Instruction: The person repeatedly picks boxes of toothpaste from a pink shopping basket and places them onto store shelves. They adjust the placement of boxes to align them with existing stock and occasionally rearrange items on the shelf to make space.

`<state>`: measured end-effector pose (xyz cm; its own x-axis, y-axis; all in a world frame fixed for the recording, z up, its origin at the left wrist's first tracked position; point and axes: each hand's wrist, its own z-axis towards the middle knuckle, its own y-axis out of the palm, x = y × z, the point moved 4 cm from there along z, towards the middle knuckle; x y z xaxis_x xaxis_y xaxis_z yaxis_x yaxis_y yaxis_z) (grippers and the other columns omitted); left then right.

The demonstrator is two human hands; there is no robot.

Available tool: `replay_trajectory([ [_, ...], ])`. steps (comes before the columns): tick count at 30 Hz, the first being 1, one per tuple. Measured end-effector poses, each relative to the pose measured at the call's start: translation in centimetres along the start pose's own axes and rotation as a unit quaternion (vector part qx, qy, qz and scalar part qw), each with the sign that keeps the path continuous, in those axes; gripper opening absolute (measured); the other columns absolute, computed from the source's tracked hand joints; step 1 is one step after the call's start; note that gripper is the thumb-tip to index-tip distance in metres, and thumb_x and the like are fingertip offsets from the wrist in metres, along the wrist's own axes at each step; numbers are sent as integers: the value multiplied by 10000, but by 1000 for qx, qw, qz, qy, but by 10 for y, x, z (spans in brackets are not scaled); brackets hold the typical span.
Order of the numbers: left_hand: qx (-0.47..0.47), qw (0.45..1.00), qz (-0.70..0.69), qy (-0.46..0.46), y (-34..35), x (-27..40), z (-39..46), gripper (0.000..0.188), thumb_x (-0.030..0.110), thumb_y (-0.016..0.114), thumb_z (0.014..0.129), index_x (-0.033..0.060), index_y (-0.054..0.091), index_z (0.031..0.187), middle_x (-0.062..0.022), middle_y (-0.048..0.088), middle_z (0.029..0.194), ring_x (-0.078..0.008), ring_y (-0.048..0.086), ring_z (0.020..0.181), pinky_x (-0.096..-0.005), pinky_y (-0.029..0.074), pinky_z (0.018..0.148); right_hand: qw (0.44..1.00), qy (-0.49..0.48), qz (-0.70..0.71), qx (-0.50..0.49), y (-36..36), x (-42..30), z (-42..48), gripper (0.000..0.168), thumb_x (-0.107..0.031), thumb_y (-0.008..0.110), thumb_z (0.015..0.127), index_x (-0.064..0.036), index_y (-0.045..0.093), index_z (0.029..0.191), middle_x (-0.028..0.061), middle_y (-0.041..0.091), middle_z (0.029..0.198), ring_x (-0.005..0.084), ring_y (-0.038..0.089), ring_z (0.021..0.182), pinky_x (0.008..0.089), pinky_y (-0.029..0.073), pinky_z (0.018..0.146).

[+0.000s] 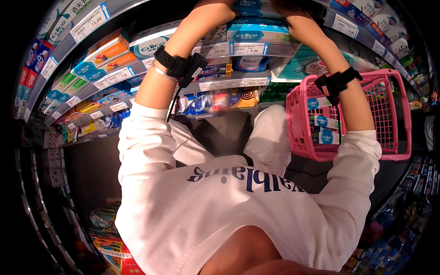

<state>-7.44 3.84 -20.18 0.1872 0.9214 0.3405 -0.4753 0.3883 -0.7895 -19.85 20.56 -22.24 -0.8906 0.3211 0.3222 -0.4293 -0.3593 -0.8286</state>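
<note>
At the top edge of the view, my left hand (216,10) and my right hand (292,15) are at either side of a blue Cnice toothpaste box (255,6). My fingers are cut off or in shadow, so a grip on the box cannot be made out. Directly below it lies another blue Cnice box (257,31), on a shelf with price tags along its edge (240,50). Left of my left forearm is a white and teal Cnice box (151,44). Black straps with small devices circle both wrists.
A pink plastic shopping basket (300,147) with several Cnice boxes (326,122) inside hangs or stands under my right forearm. Orange boxes (110,51) line the shelf to the left. Lower down are a blue bottle (252,63) and bagged goods (196,102). Red packages (118,254) lie behind, lower left.
</note>
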Motion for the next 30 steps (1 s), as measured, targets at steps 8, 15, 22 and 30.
replay_trajectory([
  [8,-92,990,76,-74,40,-51,19,467,391,604,796,100,553,1157,-164,597,1068,-291,582,980,-378,462,844,940,131,299,-100,45,26,-4,448,-347,358,905,-192,397,1323,125,404,1337,309,390,1214,353,305,1022],
  [15,-127,986,13,-108,33,-44,11,501,478,419,893,76,563,1155,-185,596,1074,-328,571,984,-382,440,869,940,139,299,-91,51,18,-6,440,-362,328,921,-165,408,1307,123,395,1344,329,393,1201,360,302,1022],
  [22,-85,991,82,-66,33,-24,-11,700,639,480,783,156,458,1290,-216,537,1168,-356,519,1083,-391,428,910,683,464,563,26,59,47,-27,514,-380,493,882,-79,432,1295,83,449,1303,209,415,1187,332,354,961],
  [30,-123,985,112,-42,36,-24,-10,891,711,555,659,185,365,1353,-224,401,1316,-382,440,1173,-414,404,950,554,484,676,22,53,45,-35,376,-260,433,929,-79,479,1255,80,468,1269,184,428,1159,319,361,959],
])
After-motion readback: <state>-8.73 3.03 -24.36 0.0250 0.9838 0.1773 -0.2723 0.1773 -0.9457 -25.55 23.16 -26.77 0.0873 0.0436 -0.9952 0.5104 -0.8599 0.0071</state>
